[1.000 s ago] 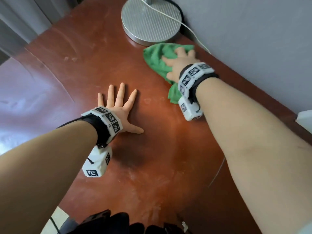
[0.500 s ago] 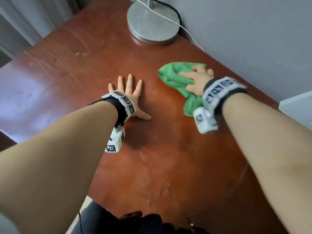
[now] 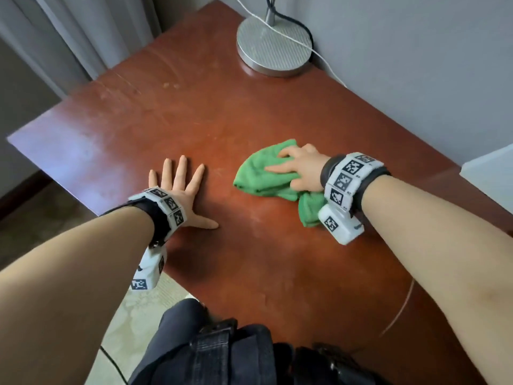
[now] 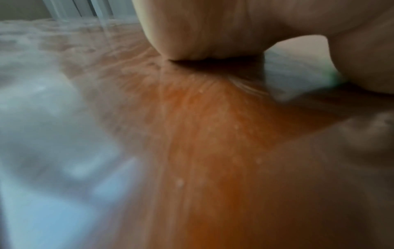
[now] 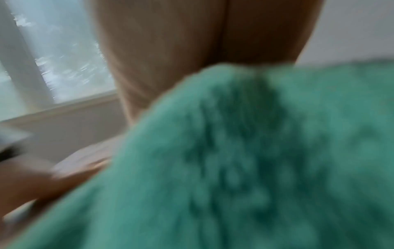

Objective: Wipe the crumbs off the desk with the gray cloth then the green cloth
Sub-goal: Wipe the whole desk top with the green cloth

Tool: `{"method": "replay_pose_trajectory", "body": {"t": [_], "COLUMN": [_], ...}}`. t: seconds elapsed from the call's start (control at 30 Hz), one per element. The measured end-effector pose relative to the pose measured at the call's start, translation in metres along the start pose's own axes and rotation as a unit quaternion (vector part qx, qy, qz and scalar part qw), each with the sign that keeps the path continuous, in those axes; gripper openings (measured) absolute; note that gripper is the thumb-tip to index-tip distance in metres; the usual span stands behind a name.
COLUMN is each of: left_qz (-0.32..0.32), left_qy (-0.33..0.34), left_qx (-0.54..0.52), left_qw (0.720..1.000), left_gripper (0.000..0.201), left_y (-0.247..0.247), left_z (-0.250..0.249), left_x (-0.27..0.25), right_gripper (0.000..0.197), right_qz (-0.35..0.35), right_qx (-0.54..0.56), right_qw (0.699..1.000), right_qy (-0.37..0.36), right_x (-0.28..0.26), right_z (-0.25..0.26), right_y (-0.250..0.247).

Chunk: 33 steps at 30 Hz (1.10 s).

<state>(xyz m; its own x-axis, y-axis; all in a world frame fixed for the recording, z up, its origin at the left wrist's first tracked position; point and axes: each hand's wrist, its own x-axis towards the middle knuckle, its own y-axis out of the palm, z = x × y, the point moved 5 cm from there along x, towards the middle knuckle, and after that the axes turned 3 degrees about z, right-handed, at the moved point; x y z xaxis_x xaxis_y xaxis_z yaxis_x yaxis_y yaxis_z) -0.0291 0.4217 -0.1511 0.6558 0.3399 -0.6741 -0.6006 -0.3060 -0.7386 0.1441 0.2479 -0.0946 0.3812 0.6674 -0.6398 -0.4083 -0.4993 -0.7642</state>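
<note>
While the right hand [image 3: 301,173] presses the green cloth [image 3: 258,177] onto the desk [image 3: 194,120] with fingers [image 3: 280,169] laid nearly straight, well clear of the lamp [image 3: 274,48], the left hand [image 3: 180,197] rests flat, fingers spread, probably bracing.

A home room: wooden desk [image 3: 194,120], lamp base [image 3: 273,48], curtains [image 3: 69,31].

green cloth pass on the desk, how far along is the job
Done, apparently: no gray cloth is in view, so that pass looks finished. In hand: the right hand presses the green cloth on the middle of the desk, with the left hand flat beside it. Left: pale specks lie on the far left part.
</note>
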Motion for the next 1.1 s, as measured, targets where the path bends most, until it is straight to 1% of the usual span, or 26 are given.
{"method": "replay_pose_trajectory", "body": {"t": [0.03, 0.07, 0.1, 0.13, 0.17, 0.2, 0.27, 0.33, 0.43, 0.47, 0.5, 0.53, 0.57, 0.6, 0.63, 0.67, 0.7, 0.73, 0.77, 0.8, 0.83, 0.93, 0.97, 1.03, 1.07, 1.1], "left_qz": [0.005, 0.011, 0.016, 0.020, 0.020, 0.019, 0.023, 0.022, 0.031, 0.037, 0.042, 0.047, 0.047, 0.043, 0.036, 0.032, 0.031, 0.030, 0.026, 0.025, 0.024, 0.016, 0.011, 0.006, 0.003, -0.002], "left_qy": [-0.002, -0.003, -0.002, -0.002, -0.002, -0.002, 0.000, 0.005, 0.015, 0.021, 0.029, 0.038, 0.048, 0.059, 0.070, 0.080, 0.089, 0.097, 0.103, 0.105, 0.106, 0.114, 0.118, 0.123, 0.126, 0.130], "left_qx": [0.003, 0.005, 0.006, 0.006, 0.005, 0.006, 0.012, 0.017, 0.029, 0.033, 0.039, 0.046, 0.052, 0.057, 0.062, 0.066, 0.067, 0.067, 0.068, 0.068, 0.069, 0.071, 0.072, 0.076, 0.079, 0.084], "left_qw": [1.000, 1.000, 1.000, 1.000, 1.000, 1.000, 1.000, 1.000, 0.999, 0.999, 0.998, 0.997, 0.996, 0.996, 0.995, 0.994, 0.993, 0.993, 0.992, 0.992, 0.992, 0.991, 0.990, 0.990, 0.989, 0.988], "left_gripper": [0.130, 0.130, 0.130, 0.130, 0.130, 0.130, 0.131, 0.132, 0.134, 0.135, 0.135, 0.135, 0.135, 0.133, 0.131, 0.129, 0.127, 0.127, 0.126, 0.126, 0.126, 0.126, 0.126, 0.126, 0.126, 0.126], "left_y": [0.000, 0.000, 0.000, 0.000, 0.000, -0.002, -0.002, -0.002, -0.003, -0.004, -0.005, -0.005, -0.005, -0.006, -0.007, -0.007, -0.005, -0.003, -0.002, -0.001, -0.001, -0.003, -0.004, -0.004, -0.004, -0.004], "left_z": [0.001, 0.003, 0.003, 0.004, 0.004, 0.005, 0.004, 0.004, 0.004, 0.004, 0.004, 0.005, 0.005, 0.006, 0.005, 0.005, 0.005, 0.005, 0.005, 0.006, 0.007, 0.007, 0.006, 0.005, 0.005, 0.005], "left_x": [0.001, 0.002, 0.002, 0.002, 0.003, 0.004, 0.004, 0.002, 0.000, -0.001, -0.001, -0.002, -0.002, -0.003, -0.004, -0.004, -0.004, -0.004, -0.002, -0.001, 0.001, -0.003, -0.004, -0.009, -0.010, -0.011], "right_gripper": [0.059, 0.059, 0.059, 0.059, 0.060, 0.062, 0.065, 0.069, 0.067, 0.066, 0.066, 0.067, 0.067, 0.066, 0.065, 0.063, 0.061, 0.060, 0.059, 0.059, 0.059, 0.061, 0.061, 0.062, 0.061, 0.061], "right_qz": [-0.050, -0.085, -0.096, -0.091, -0.080, -0.073, -0.062, -0.046, 0.018, 0.037, 0.045, 0.032, -0.003, -0.052, -0.094, -0.118, -0.119, -0.110, -0.105, -0.106, -0.115, -0.146, -0.136, -0.077, -0.049, -0.031], "right_qx": [0.035, 0.076, 0.113, 0.134, 0.134, 0.120, 0.075, 0.044, 0.018, 0.022, 0.043, 0.073, 0.104, 0.133, 0.164, 0.200, 0.237, 0.264, 0.279, 0.285, 0.279, 0.223, 0.214, 0.219, 0.226, 0.233], "right_qw": [0.996, 0.984, 0.971, 0.963, 0.964, 0.971, 0.990, 0.998, 0.999, 0.997, 0.997, 0.997, 0.994, 0.985, 0.964, 0.935, 0.903, 0.875, 0.858, 0.855, 0.865, 0.920, 0.934, 0.953, 0.958, 0.958], "right_qy": [0.068, 0.134, 0.186, 0.215, 0.216, 0.194, 0.104, 0.023, -0.048, -0.057, -0.049, -0.023, 0.027, 0.099, 0.185, 0.269, 0.339, 0.391, 0.417, 0.420, 0.401, 0.286, 0.253, 0.193, 0.171, 0.165], "right_x": [0.008, 0.016, 0.023, 0.027, 0.030, 0.030, 0.017, -0.008, -0.049, -0.059, -0.067, -0.072, -0.074, -0.075, -0.077, -0.078, -0.077, -0.075, -0.072, -0.069, -0.068, -0.076, -0.082, -0.098, -0.107, -0.118], "right_z": [-0.014, -0.024, -0.029, -0.028, -0.021, -0.010, 0.023, 0.057, 0.092, 0.096, 0.094, 0.086, 0.073, 0.056, 0.039, 0.026, 0.020, 0.021, 0.028, 0.041, 0.059, 0.129, 0.151, 0.182, 0.189, 0.189], "right_y": [-0.008, -0.012, -0.011, -0.008, -0.004, 0.002, 0.018, 0.039, 0.074, 0.081, 0.084, 0.083, 0.079, 0.075, 0.073, 0.073, 0.078, 0.084, 0.090, 0.094, 0.096, 0.106, 0.112, 0.127, 0.135, 0.140]}}
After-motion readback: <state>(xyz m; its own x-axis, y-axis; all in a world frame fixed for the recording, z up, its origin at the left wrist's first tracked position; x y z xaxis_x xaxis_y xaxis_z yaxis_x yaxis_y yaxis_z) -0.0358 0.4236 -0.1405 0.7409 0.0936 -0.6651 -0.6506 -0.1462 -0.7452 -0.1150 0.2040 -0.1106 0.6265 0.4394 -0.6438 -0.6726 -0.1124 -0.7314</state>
